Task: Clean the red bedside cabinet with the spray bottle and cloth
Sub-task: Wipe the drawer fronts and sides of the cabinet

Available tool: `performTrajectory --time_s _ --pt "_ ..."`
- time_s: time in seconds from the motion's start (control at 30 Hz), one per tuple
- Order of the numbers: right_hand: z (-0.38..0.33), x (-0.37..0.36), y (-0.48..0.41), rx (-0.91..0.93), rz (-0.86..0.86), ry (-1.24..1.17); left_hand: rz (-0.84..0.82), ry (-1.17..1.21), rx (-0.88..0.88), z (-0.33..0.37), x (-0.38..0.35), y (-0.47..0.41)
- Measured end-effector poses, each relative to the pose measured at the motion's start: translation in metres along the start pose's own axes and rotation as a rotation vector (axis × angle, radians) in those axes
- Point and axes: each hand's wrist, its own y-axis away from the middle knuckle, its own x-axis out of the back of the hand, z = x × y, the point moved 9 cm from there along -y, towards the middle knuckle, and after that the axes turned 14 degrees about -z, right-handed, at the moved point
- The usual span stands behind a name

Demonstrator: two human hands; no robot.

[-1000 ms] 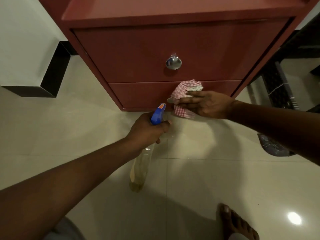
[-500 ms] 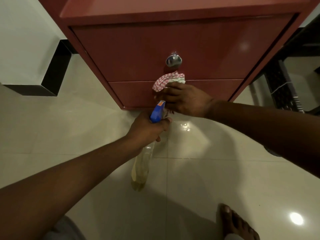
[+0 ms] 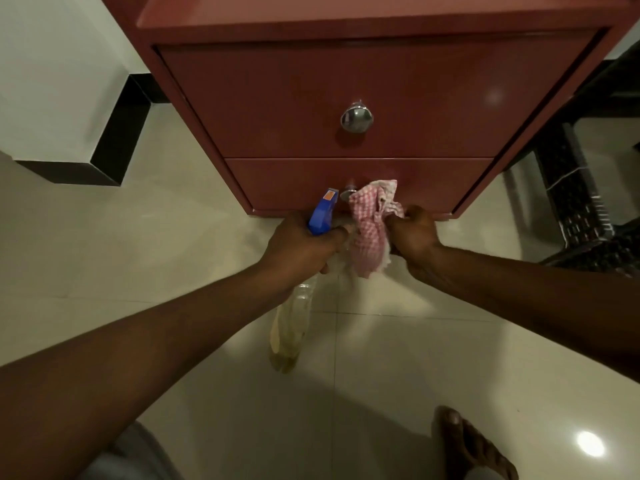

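The red bedside cabinet (image 3: pixel 277 98) fills the top of the view, with two drawers and a round chrome knob (image 3: pixel 356 118) on the upper one. My left hand (image 3: pixel 298 247) grips a spray bottle (image 3: pixel 290 327) by its neck; its blue head (image 3: pixel 322 213) points at the lower drawer, and the clear body with yellowish liquid hangs down over the floor. My right hand (image 3: pixel 414 235) holds a bunched red-and-white checked cloth (image 3: pixel 370 226) just in front of the lower drawer. The cloth partly hides the lower drawer's knob (image 3: pixel 346 194).
Glossy cream floor tiles (image 3: pixel 173 237) lie below. A white wall corner with black skirting (image 3: pixel 114 143) stands at left. A dark woven basket or rack (image 3: pixel 571 202) sits right of the cabinet. My bare foot (image 3: pixel 467 445) shows at the bottom right.
My right hand has pulled the cloth back off the drawer front and now holds it bunched, lower and nearer me. The view has shifted so the cabinet sits further right. The bottle has barely moved.
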Motion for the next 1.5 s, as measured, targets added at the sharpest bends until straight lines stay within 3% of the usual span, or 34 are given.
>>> performTrajectory --time_s 0.17,0.27,0.53,0.77,1.07,1.23,1.33,1.5 --pt "-0.015 -0.058 -0.003 -0.110 -0.232 -0.575 0.008 0.015 0.006 0.003 -0.002 0.001" --pt "-0.015 -0.074 -0.009 -0.103 -0.266 -0.708 0.014 0.005 0.012 0.004 -0.002 0.001" --pt "-0.005 -0.080 -0.026 -0.097 -0.165 -0.784 -0.003 0.009 0.008 0.004 -0.006 -0.002" --pt "-0.009 -0.050 -0.027 -0.086 -0.092 -0.677 -0.004 0.008 0.018 0.008 -0.015 -0.008" --pt "-0.039 -0.008 -0.003 0.105 -0.097 -0.393 0.007 0.031 -0.012 0.014 -0.019 -0.010" --pt "-0.132 0.022 0.056 0.565 -0.001 0.028 -0.001 0.059 -0.038 0.019 -0.019 -0.009" --pt "-0.184 0.020 0.095 0.849 0.017 0.143 0.003 0.067 -0.036 0.020 -0.019 -0.007" --pt "-0.226 -0.019 0.113 1.076 0.135 0.540 0.015 0.022 0.002 0.020 -0.021 -0.005"
